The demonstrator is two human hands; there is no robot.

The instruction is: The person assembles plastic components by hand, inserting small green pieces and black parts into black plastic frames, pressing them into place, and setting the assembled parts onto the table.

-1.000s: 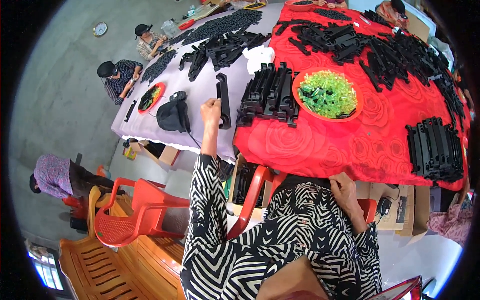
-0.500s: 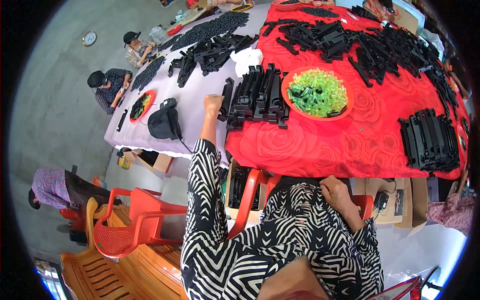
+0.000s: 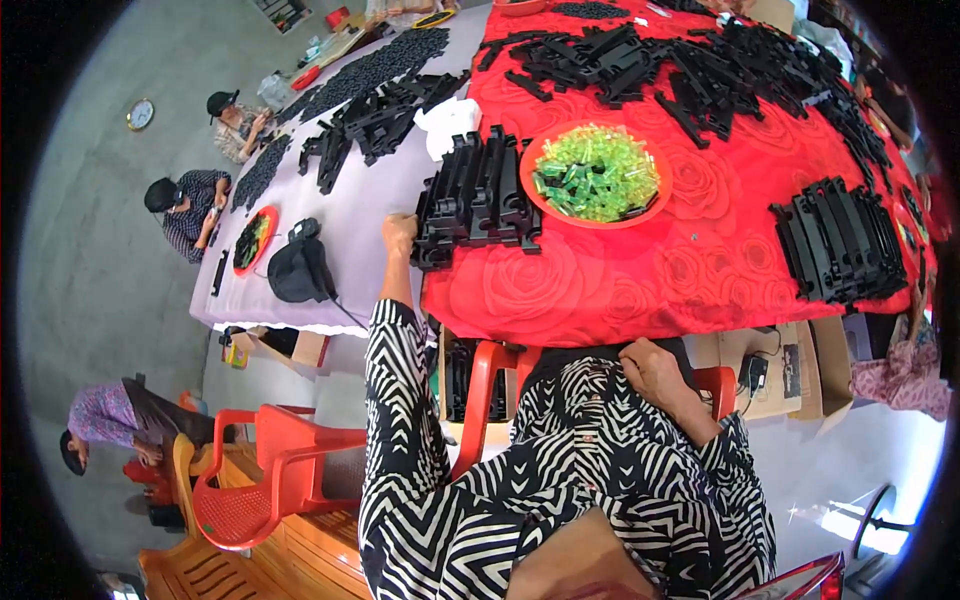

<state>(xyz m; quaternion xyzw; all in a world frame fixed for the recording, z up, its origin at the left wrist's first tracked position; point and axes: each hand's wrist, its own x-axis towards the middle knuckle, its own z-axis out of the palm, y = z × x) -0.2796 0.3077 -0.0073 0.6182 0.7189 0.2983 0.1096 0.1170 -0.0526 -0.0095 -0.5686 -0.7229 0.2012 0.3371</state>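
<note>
Reaching forward, the left hand [image 3: 399, 234] is curled into a loose fist against the near left corner of the stack of black moulded plastic frames [image 3: 478, 196], touching it at the seam where the red rose-patterned tablecloth [image 3: 620, 280] meets the pale lilac one [image 3: 365, 205]. The stack sits near the front edge of the red cloth, just left of the orange round plastic dish [image 3: 598, 172] heaped with translucent green plastic pieces. Right hand [image 3: 655, 372]: low, below the table's front edge, resting on the black-and-white zigzag garment; fingers bent, and what they grip cannot be told. Second stack of black frames [image 3: 838, 240]: right end of the red cloth. Black cap [image 3: 298, 268]: front edge of the lilac cloth.
</note>
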